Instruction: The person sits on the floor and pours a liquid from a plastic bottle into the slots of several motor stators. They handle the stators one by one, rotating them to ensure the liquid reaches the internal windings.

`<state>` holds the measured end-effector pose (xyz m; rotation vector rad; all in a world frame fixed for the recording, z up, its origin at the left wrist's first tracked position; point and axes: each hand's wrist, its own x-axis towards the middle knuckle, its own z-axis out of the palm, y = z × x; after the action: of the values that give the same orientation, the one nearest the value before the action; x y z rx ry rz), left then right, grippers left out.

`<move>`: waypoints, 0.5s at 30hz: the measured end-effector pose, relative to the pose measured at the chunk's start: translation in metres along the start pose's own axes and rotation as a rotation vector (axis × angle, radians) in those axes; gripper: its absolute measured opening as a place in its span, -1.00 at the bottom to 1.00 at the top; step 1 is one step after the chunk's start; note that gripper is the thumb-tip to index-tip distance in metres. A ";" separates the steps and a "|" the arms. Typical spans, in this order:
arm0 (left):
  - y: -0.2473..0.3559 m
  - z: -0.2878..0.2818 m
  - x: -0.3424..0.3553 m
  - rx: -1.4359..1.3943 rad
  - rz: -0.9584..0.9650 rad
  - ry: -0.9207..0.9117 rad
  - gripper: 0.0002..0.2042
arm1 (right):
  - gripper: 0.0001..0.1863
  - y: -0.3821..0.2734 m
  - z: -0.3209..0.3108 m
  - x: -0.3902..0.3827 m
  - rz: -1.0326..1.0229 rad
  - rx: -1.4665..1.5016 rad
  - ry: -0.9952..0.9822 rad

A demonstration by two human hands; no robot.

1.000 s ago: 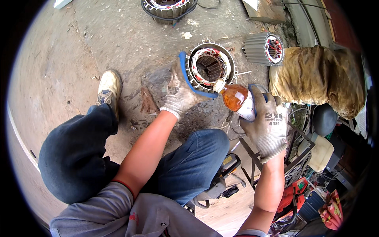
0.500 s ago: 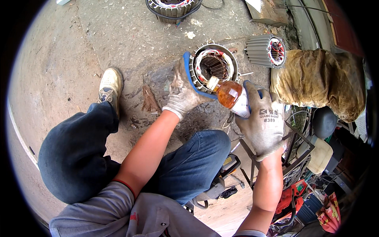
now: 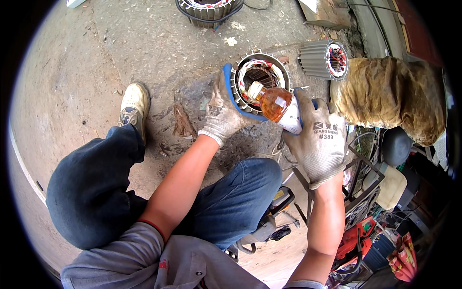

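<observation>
Right hand (image 3: 317, 135) grasps bottle (image 3: 278, 105) over motor (image 3: 264, 74)

The bottle crosses the motor's five o'clock side, neck (image 3: 255, 90) toward ten o'clock. Left hand (image 3: 221, 111) clasps the motor at eight o'clock; the motor rests on the floor (image 3: 96, 62).

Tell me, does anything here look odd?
The bottle of amber liquid in the right hand is tipped, its neck over the open motor shell the left hand cups: an odd place for a drink-style bottle. Nearby, another ribbed shell lies on its side, unlike the upright one beyond.
</observation>
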<state>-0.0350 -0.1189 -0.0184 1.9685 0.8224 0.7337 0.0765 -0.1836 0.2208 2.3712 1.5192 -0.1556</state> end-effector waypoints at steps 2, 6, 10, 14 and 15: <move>-0.002 0.000 -0.001 -0.016 -0.005 -0.020 0.55 | -0.20 -0.001 -0.001 0.001 -0.002 0.000 -0.007; -0.006 0.002 0.000 -0.024 0.025 -0.066 0.50 | -0.12 -0.003 -0.005 -0.001 0.051 0.020 -0.098; -0.003 0.000 0.000 0.035 0.062 -0.042 0.52 | -0.13 -0.004 -0.004 -0.004 0.065 0.011 -0.093; -0.011 0.008 -0.003 0.003 -0.007 -0.048 0.55 | -0.16 -0.004 -0.003 -0.001 0.078 0.047 -0.068; -0.014 0.011 -0.003 -0.023 -0.021 -0.058 0.55 | -0.16 -0.005 -0.002 0.000 0.075 0.046 -0.061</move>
<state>-0.0327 -0.1204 -0.0362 1.9486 0.7953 0.6687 0.0721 -0.1811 0.2221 2.4324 1.4115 -0.2456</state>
